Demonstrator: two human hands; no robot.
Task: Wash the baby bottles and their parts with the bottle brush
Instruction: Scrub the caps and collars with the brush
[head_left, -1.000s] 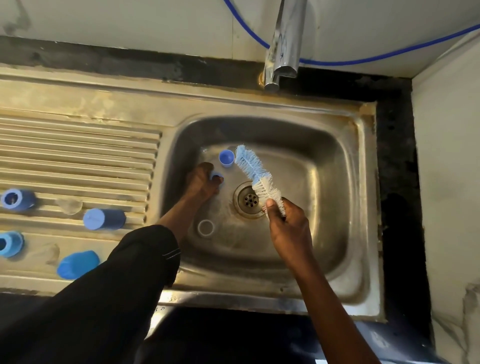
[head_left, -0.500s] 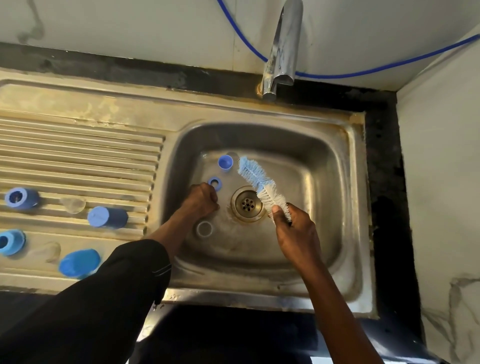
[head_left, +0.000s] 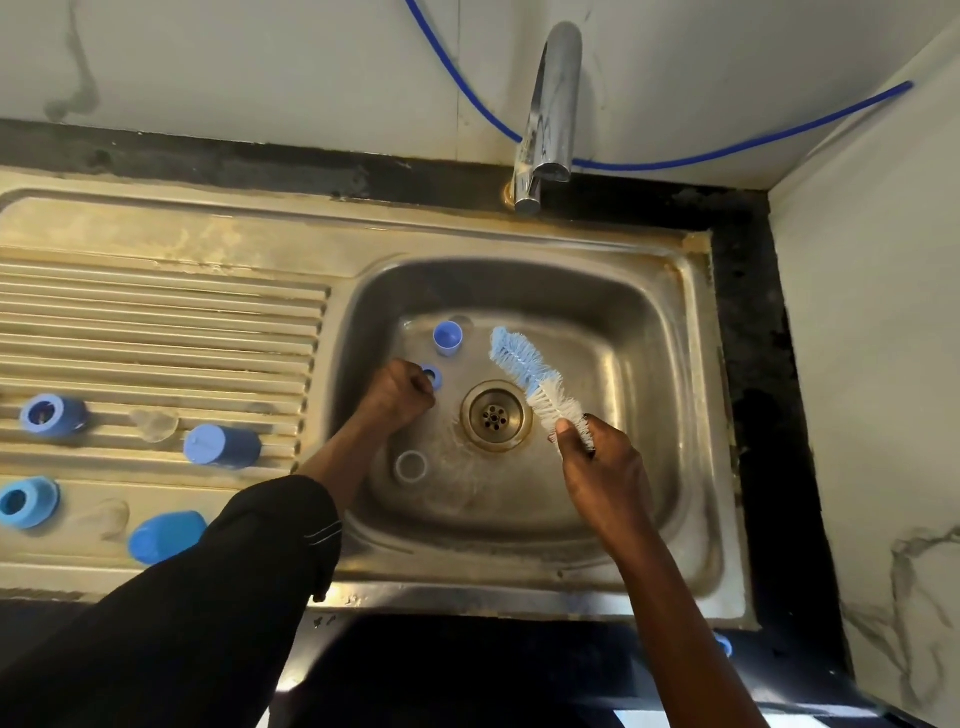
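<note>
A big steel sink (head_left: 519, 244) fills most of the view, with a ridged draining board (head_left: 156, 322) on its left side and a deep bowl on its right. A shiny tap (head_left: 550, 104) stands at the far edge, and a thin blue hose (head_left: 727, 153) runs along the wall behind it. The left hand (head_left: 397, 395), in a dark sleeve, reaches down into the bowl just left of the drain (head_left: 496, 414). Its fingers are curled up against a small blue ring (head_left: 432, 375) - I cannot tell if they pinch it or only touch it. The right hand (head_left: 602, 462) is wrapped round the near end of the bottle brush (head_left: 530, 374), which slants up and to the left over the drain. Four blue bottle pieces lie on the draining board - two at the far left (head_left: 52, 415) (head_left: 28, 501) and two nearer the bowl (head_left: 221, 446) (head_left: 166, 535). A blue cap (head_left: 448, 338) sits in the bowl, far of the left hand. A clear ring (head_left: 411, 466) lies on the bowl floor, near of that hand.
</note>
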